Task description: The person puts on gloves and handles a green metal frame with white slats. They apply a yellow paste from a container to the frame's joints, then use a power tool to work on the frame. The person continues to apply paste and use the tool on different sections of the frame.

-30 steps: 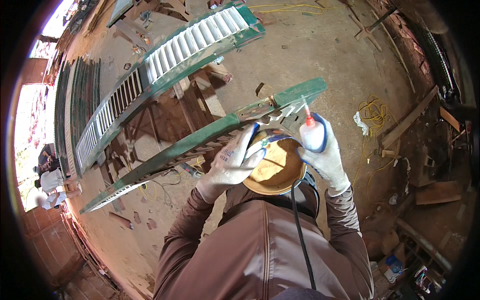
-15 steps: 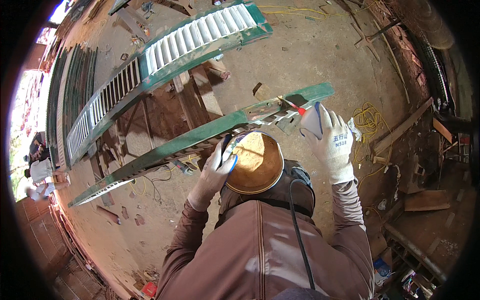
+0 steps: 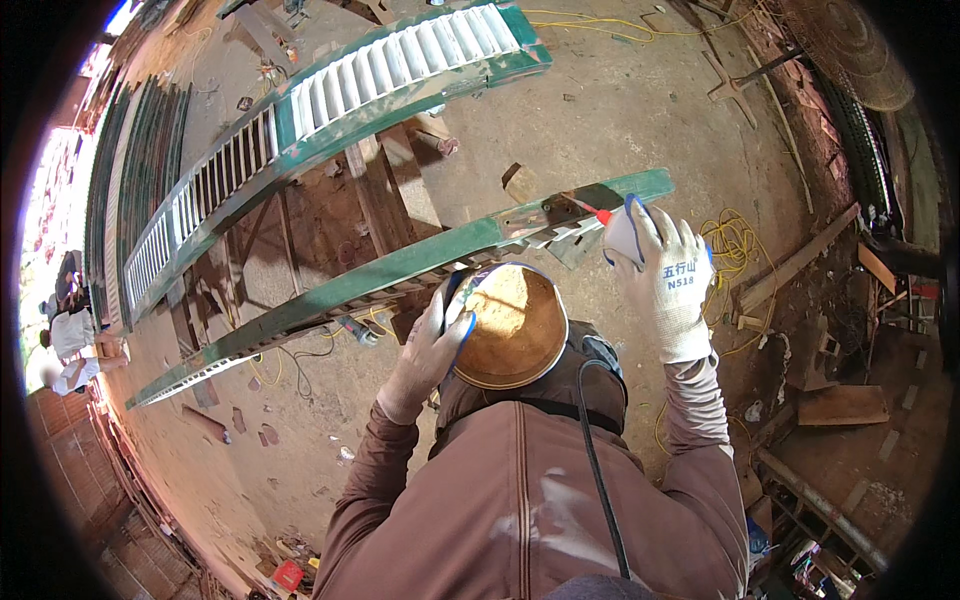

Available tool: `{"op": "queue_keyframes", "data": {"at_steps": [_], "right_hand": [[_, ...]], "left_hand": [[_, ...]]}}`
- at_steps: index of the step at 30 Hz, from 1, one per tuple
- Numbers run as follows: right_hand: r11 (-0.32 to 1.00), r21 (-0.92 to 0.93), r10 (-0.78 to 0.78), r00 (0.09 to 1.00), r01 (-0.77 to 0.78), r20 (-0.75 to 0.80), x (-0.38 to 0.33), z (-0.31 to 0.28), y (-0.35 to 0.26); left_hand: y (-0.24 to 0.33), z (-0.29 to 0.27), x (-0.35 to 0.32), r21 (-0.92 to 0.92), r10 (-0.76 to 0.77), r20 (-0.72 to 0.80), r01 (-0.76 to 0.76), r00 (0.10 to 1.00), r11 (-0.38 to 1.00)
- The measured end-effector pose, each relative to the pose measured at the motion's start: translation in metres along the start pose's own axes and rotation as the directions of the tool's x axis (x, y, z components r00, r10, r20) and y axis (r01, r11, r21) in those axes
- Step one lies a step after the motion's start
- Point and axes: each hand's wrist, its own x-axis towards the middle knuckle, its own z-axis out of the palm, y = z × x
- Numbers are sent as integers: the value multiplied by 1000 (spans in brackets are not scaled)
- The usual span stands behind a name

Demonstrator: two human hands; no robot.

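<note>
My left hand [image 3: 432,350], in a white glove with blue fingertips, grips the left rim of a round tub [image 3: 512,362]. Pale tan powder like sawdust [image 3: 500,302] lies in it. Gloved alike, my right hand [image 3: 668,275] is wrapped round a white squeeze bottle [image 3: 622,238] with a red nozzle [image 3: 603,216], tilted toward the left. The nozzle's tip is over or at the right part of a narrow green louvred shutter [image 3: 400,262] standing on edge before me; whether it touches, I cannot tell.
A second green shutter with white slats [image 3: 400,70] lies farther off on wooden trestles [image 3: 380,195]. Yellow cord [image 3: 738,245] coils on the floor at the right, near a plank [image 3: 800,260]. Long green boards [image 3: 140,190] lean at the left, near another person [image 3: 75,330].
My right hand and the bottle have shifted slightly to the right. The left hand keeps its grip on the tub. The whole view has turned a little.
</note>
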Motion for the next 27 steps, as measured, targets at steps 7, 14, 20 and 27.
{"op": "queue_keyframes", "data": {"at_steps": [7,14,20,27], "right_hand": [[997,-72,-16,1000,17,19,3,-4,-2],[986,-120,-116,993,113,-22,8,-7,0],[989,-109,-107,994,103,-35,11,-7,-1],[990,-109,-96,995,91,-41,11,-7,0]], "left_hand": [[12,3,2,-93,-34,-32,31,999,995],[7,3,-3,9,-16,-23,17,1000,1000],[6,6,-6,64,76,-58,-72,995,995],[15,8,-7,-10,0,-96,-1,995,1000]]}}
